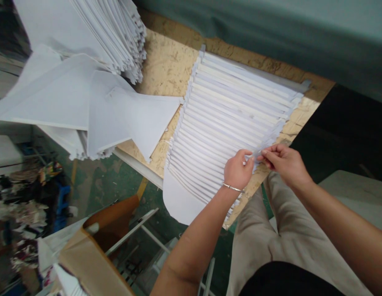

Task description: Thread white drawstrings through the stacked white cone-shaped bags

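Observation:
A row of overlapping white sheets [222, 119] lies fanned out on a board-topped table, each one showing only a narrow strip. Both hands meet at the row's right edge. My left hand [238, 169], with a thin bracelet on the wrist, is over the sheets, its thumb and forefinger closed near a small pale edge. My right hand [283, 162] pinches the same edge with thumb and fingertips, just past the sheets' side. What lies between the fingertips is small and blurred; it looks like the edge of a white sheet.
Stacked white sheets [95, 24] and loose folded-looking ones [113, 111] are at the left of the table [163, 53]. Green cloth [271, 33] hangs along the far side. An open cardboard box [89, 263] and a metal frame [141, 224] stand below the near edge.

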`<action>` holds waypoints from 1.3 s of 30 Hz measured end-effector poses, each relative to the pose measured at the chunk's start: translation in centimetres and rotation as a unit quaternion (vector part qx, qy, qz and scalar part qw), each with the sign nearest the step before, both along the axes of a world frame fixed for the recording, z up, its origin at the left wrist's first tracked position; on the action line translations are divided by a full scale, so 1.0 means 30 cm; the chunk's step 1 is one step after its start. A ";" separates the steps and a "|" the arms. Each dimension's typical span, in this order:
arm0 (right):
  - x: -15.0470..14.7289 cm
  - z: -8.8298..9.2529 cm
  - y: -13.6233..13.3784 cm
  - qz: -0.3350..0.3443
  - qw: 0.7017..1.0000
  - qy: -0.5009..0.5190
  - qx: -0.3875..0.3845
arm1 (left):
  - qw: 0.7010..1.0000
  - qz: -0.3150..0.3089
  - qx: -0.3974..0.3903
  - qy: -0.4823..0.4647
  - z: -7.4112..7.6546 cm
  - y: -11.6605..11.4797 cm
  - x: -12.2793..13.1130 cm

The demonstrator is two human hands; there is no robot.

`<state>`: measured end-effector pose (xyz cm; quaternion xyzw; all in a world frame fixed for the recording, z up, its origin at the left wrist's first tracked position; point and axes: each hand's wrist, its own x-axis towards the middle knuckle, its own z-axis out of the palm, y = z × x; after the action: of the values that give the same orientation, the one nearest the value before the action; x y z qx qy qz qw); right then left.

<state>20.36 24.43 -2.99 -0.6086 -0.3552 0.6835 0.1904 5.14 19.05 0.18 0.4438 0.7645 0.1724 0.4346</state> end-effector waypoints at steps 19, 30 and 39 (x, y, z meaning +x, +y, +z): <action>0.013 -0.008 0.020 0.080 0.994 -0.053 0.051 | 0.997 -0.050 0.005 0.053 -0.028 0.057 0.016; -0.005 -0.025 0.040 0.099 0.979 -0.151 0.097 | 0.970 -0.199 0.001 0.138 -0.002 0.019 0.040; 0.001 -0.046 0.036 0.121 0.969 -0.178 0.121 | 0.957 -0.234 -0.007 0.174 -0.028 0.021 0.057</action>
<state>20.41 25.51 -4.35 -0.6452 -0.5347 0.5340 0.1125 6.85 19.69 -0.65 0.6303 0.7040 -0.0193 0.3266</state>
